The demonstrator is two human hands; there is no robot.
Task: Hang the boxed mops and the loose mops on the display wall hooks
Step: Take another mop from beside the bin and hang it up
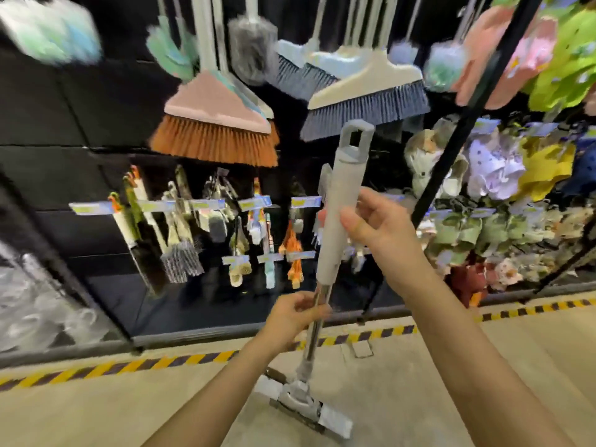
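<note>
While the loose mop (338,204) is held nearly upright in front of the display wall (80,124), it is gripped at two places: the right hand (374,224) is wrapped around the grey foam handle, and the left hand (296,312) pinches the bare metal shaft just below that grip. The flat mop head (306,411) hangs low, close above the floor (96,398). At the top, the hanging loop (356,137) sits just beneath the blue-bristled broom (367,104) and to the right of the orange-bristled broom (216,140), both already hung. No free hook can be made out, since the upper wall is blurred and crowded. For a clean hang, the pole is best raised straight, with the loop's opening turned square to the chosen hook so that the prong can pass through. The lower grip should be used to steady the swinging head, and the upper one to steer the loop. Care is needed that the neighbouring brooms are not knocked off as the handle is lifted between them.
</note>
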